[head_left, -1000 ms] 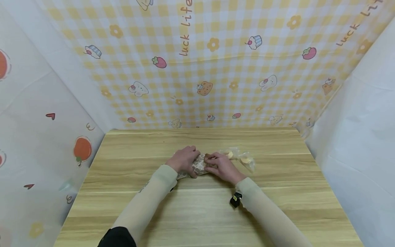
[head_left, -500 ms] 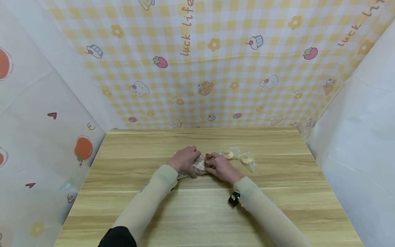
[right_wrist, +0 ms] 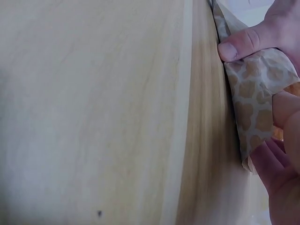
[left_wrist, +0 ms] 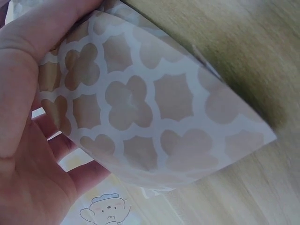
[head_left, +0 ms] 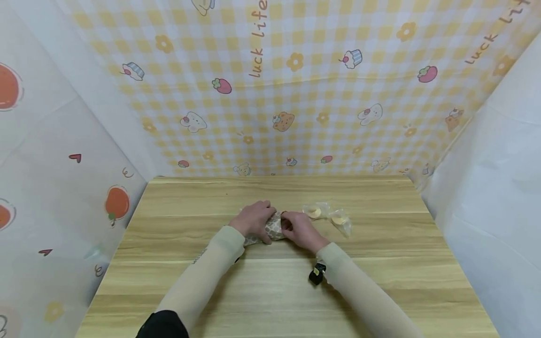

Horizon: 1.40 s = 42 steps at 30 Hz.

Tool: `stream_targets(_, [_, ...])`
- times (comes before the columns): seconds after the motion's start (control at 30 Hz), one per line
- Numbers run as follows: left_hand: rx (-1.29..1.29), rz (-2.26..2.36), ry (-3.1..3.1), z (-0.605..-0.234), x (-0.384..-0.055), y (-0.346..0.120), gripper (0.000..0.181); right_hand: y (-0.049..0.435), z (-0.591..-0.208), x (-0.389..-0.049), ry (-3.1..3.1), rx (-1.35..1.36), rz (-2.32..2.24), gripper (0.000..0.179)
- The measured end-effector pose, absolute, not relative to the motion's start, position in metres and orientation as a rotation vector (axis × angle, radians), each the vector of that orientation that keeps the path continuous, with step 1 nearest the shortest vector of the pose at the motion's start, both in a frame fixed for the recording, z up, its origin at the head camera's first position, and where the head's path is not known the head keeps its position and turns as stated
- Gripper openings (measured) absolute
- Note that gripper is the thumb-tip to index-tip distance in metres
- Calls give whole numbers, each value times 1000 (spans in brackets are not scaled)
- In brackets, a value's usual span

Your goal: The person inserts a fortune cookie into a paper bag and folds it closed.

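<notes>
A sheet of beige and white patterned wrapping paper (head_left: pixel 274 227) lies folded into a cone-like bundle on the table. My left hand (head_left: pixel 255 219) grips it from above, thumb on the near side and fingers on the far side. In the left wrist view the paper (left_wrist: pixel 131 103) tapers to a pointed corner. My right hand (head_left: pixel 302 230) has curled fingers at the bundle's right end, pinching the paper's edge. Inside that end, the right wrist view shows a bit of something orange-brown (right_wrist: pixel 294 88), mostly hidden by paper and fingers.
Two clear plastic packets, a left one (head_left: pixel 316 211) and a right one (head_left: pixel 340 220), each with a pale yellow piece inside, lie just beyond my right hand. The wooden table (head_left: pixel 270 291) meets a checked cloth backdrop (head_left: pixel 253 103) at its far edge.
My right hand has shifted slightly left, its fingers closer in at the paper's end. The brown part that showed there is now mostly covered. My left hand keeps its grip.
</notes>
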<state>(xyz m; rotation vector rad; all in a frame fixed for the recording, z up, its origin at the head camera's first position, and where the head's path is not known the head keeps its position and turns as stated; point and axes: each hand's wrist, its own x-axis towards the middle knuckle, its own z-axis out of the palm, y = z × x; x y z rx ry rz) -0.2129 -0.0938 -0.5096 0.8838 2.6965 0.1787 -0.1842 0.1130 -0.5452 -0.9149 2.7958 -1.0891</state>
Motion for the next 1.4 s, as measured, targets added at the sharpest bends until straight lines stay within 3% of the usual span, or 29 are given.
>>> stream_targets(0.73, [900, 136, 2694, -509, -213, -92, 82, 117, -550, -190, 2663, -1021, -1128, 7])
stream_targets(1.4, [926, 141, 2696, -507, -214, -93, 80, 116, -556, -197, 2523, -1006, -1159, 9])
